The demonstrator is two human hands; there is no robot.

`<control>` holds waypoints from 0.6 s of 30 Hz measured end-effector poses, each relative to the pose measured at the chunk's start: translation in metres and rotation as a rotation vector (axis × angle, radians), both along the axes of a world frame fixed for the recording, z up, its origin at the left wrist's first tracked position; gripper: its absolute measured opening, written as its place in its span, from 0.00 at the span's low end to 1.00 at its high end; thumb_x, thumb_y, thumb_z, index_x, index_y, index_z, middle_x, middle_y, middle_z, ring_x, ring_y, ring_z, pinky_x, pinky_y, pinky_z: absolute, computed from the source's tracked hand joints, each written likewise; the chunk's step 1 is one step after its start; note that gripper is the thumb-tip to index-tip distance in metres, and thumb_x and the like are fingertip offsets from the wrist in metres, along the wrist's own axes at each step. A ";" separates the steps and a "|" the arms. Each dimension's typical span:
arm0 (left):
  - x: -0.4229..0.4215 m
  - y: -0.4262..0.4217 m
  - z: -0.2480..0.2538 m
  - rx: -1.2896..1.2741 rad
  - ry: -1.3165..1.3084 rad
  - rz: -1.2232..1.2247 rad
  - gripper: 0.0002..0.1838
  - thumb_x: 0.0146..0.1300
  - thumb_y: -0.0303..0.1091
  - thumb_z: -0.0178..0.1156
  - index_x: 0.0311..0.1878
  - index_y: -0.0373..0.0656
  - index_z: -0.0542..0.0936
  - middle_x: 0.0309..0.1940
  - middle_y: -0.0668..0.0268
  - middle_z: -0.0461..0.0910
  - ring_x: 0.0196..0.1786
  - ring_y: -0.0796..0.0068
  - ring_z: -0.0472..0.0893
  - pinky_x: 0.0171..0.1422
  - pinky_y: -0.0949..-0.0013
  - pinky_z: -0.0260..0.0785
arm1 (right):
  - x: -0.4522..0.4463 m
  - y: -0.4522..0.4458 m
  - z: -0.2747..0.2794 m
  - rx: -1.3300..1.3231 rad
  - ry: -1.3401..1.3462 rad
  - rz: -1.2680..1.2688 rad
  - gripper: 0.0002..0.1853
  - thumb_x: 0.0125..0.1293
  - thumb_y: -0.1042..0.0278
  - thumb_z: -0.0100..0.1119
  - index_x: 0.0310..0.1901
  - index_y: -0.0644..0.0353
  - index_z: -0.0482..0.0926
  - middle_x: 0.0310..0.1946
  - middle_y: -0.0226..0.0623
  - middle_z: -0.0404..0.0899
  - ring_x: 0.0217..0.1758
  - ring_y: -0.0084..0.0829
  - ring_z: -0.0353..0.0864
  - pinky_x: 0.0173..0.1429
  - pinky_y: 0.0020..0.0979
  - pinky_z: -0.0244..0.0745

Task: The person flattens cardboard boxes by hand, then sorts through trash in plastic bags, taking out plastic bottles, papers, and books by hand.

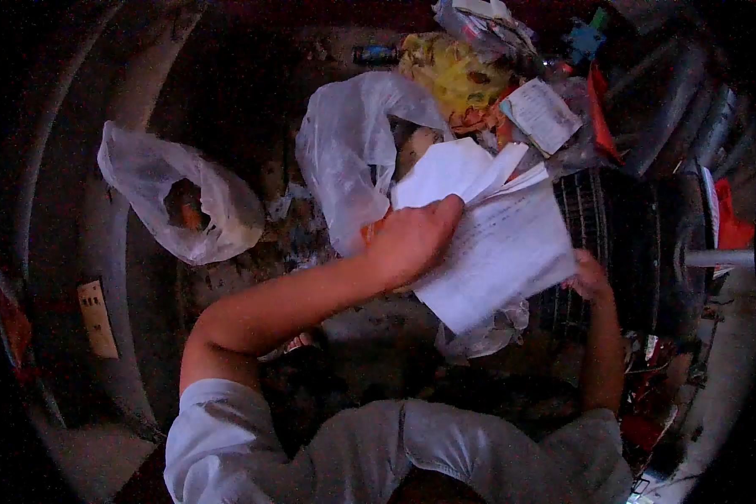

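Several sheets of white paper (504, 235) with lines of writing are spread at a tilt in front of me. My left hand (416, 239) is closed on their left edge, thumb on top. At the lower right corner of the sheets, my right hand (590, 275) has its fingers closed on the paper's edge, partly hidden by it. Just beyond my left hand stands a whitish plastic bag (344, 143) with its mouth open, partly covered by the sheets. A crumpled clear plastic bag (487, 332) lies below the paper.
Another open plastic bag (172, 189) stands at the left, something orange inside. Behind the sheets are a yellow bag (458, 71), a written paper card (542, 116) and a dark can (375, 55). A black tire (630, 244) is beside my right hand. A power strip (97, 319) is far left.
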State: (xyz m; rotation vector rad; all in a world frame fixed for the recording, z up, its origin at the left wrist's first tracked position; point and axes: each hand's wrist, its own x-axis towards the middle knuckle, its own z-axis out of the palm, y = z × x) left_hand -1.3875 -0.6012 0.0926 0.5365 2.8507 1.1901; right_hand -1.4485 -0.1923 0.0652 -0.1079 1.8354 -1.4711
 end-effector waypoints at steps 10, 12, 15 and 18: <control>0.022 0.033 0.008 -0.160 0.495 -0.349 0.08 0.47 0.32 0.48 0.29 0.39 0.67 0.15 0.65 0.71 0.18 0.68 0.75 0.17 0.66 0.66 | 0.021 -0.135 0.086 0.013 0.750 -0.015 0.42 0.44 0.66 0.62 0.59 0.63 0.48 0.46 0.42 0.69 0.53 0.36 0.66 0.58 0.38 0.57; 0.024 0.031 0.020 -0.154 0.568 -0.356 0.08 0.45 0.33 0.49 0.29 0.41 0.67 0.16 0.65 0.71 0.18 0.70 0.75 0.17 0.68 0.66 | 0.026 -0.149 0.096 -0.029 0.649 0.224 0.48 0.43 0.65 0.64 0.61 0.65 0.41 0.51 0.42 0.66 0.56 0.36 0.63 0.60 0.37 0.54; 0.014 0.015 0.027 -0.104 0.571 -0.274 0.07 0.45 0.32 0.50 0.29 0.43 0.67 0.17 0.66 0.72 0.18 0.72 0.75 0.16 0.68 0.65 | 0.031 -0.144 0.081 -0.079 0.369 0.113 0.50 0.36 0.65 0.68 0.60 0.65 0.46 0.55 0.41 0.60 0.58 0.35 0.61 0.62 0.37 0.51; -0.001 0.004 0.034 -0.006 0.508 -0.113 0.06 0.46 0.32 0.49 0.29 0.45 0.66 0.17 0.66 0.71 0.20 0.64 0.75 0.19 0.64 0.66 | 0.029 -0.121 0.050 0.151 0.396 0.118 0.44 0.35 0.65 0.70 0.56 0.62 0.56 0.52 0.39 0.64 0.53 0.35 0.65 0.60 0.37 0.55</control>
